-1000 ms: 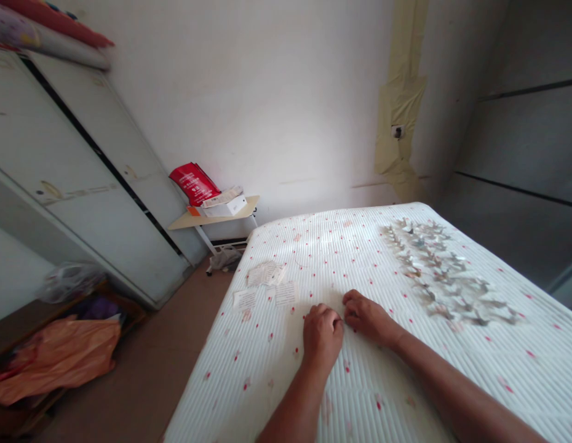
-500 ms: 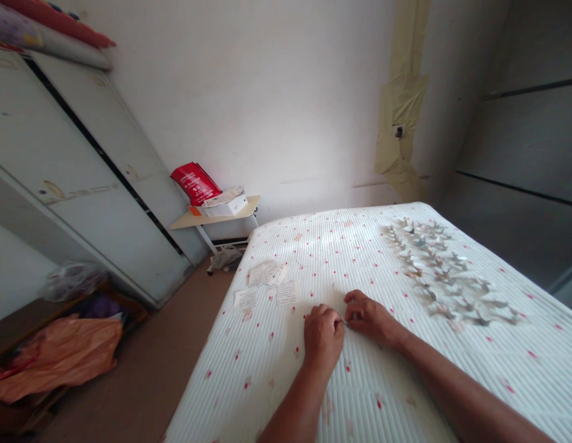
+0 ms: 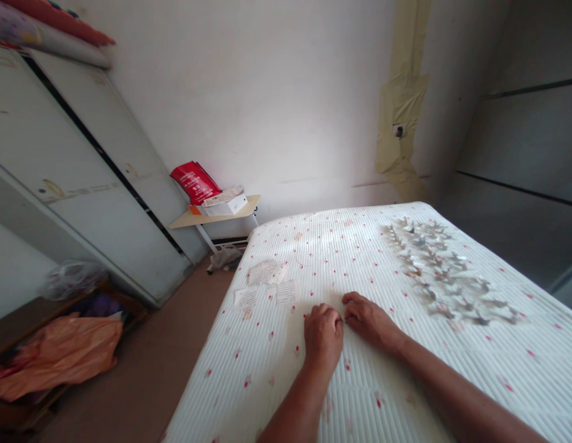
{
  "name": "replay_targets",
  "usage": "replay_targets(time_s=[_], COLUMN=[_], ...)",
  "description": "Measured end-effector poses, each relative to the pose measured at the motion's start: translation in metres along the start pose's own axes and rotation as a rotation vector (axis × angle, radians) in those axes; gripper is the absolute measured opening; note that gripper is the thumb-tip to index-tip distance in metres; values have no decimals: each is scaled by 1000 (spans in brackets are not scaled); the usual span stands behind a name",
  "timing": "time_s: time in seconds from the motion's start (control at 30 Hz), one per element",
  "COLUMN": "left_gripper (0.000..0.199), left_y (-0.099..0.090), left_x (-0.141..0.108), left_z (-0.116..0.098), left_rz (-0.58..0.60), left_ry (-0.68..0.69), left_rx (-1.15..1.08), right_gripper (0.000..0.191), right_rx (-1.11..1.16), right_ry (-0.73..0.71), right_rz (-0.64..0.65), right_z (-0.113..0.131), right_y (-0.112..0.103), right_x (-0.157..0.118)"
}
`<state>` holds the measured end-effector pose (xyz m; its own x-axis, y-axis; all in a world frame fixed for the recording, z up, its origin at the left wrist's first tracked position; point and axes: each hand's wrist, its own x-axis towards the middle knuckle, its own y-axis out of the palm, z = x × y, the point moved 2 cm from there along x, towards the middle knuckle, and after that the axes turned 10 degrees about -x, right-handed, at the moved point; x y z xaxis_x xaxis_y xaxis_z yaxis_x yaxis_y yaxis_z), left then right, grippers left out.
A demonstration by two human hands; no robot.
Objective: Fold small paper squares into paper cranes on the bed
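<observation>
Near the middle of the white dotted bed cover [image 3: 277, 369], my left hand [image 3: 323, 332] is closed in a pinch, and what it holds is too small to make out. Just right of it, my right hand [image 3: 369, 319] has its fingers bent together, their tips close to the left fingertips; anything between them is hidden. Printed paper pieces [image 3: 286, 292] lie flat beyond my left hand. Several small folded paper shapes [image 3: 464, 283] stand in rows to the right of my right hand.
A small side table [image 3: 251, 206] beyond the bed's far left corner holds a red bag [image 3: 195, 183] and a white box [image 3: 228, 206]. Cabinets [image 3: 83, 141] stand at the left. An orange bag [image 3: 64, 351] lies low at the left.
My right hand has turned slightly, its fingers shifting a little left toward my left hand. My left hand has barely moved.
</observation>
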<state>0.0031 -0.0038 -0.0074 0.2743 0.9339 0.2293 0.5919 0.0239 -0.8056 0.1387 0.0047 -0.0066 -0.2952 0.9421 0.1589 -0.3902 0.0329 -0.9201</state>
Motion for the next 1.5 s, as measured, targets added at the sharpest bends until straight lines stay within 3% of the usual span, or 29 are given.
replay_targets(time_s=[0.3,0.5,0.8,1.03,1.3,1.5], left_gripper=[10,9,10,5,5,9], left_y=[3,5,5,2,2,0], left_x=[1,3,6,9,11,7], left_z=[-3,-1,1,-3,-6,-7], left_rz=[-15,-45,-50,39,1,-13], left_ry=[-61,-106,-131,-174,-201,-164], left_rx=[57,29,-2,29,24,-10], right_gripper=[20,12,16,13,19,29], right_rx=[-71,9,66,31,48,148], right_ry=[116,179,289,299,277,112], right_rz=[49,60,125,124,95,74], right_z=[4,2,-3,-3,-4,-17], right_y=[2,0,-2,-1,-2,-7], right_x=[5,7,16,17,18,12])
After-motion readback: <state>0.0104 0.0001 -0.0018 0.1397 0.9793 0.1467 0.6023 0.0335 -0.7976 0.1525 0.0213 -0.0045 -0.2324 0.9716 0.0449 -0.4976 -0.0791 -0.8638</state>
